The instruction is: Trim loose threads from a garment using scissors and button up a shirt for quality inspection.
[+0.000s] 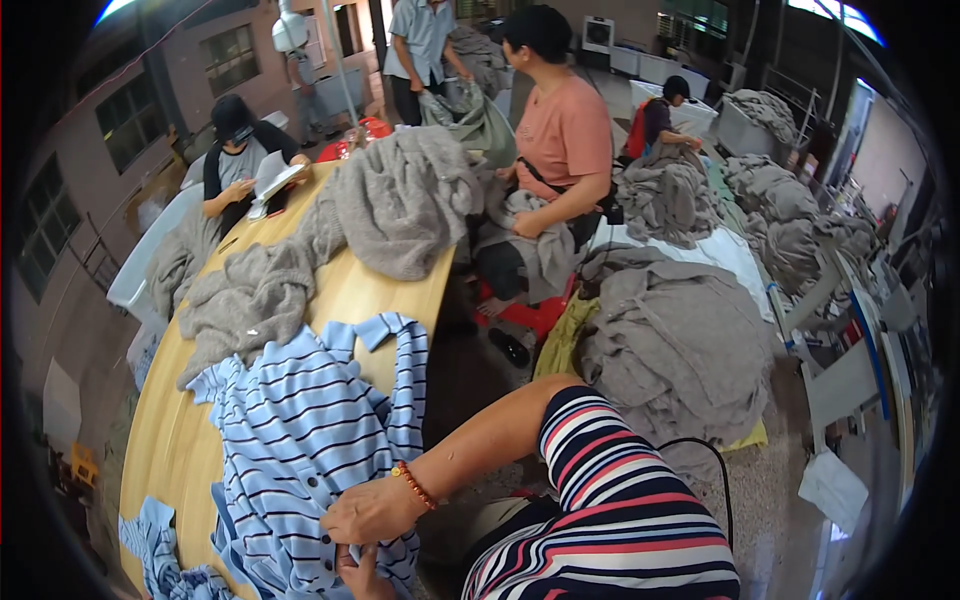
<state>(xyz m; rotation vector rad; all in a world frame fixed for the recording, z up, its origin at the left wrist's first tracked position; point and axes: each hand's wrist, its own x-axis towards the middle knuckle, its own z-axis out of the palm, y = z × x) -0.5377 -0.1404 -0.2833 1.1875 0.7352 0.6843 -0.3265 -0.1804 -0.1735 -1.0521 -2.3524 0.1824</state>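
A light blue knit cardigan [290,430] with dark and white stripes lies spread over the table edge nearest me, a row of dark buttons down its front. My right hand [378,515], with a beaded bracelet at the wrist, is closed on the button band, fingers bent and pressed together. Just below it, my left hand [365,575] grips the same band from the lower edge of the view. Both sets of fingertips meet at the cloth and partly hide it. One sleeve curls up toward the far side of the cardigan.
Grey-brown knitwear [400,200] is heaped along the wooden table [165,440]. Another striped blue piece [170,560] lies at its near left. A large grey pile [675,350] stands on the right. A co-worker in pink [565,140] sits beyond; other people work farther back.
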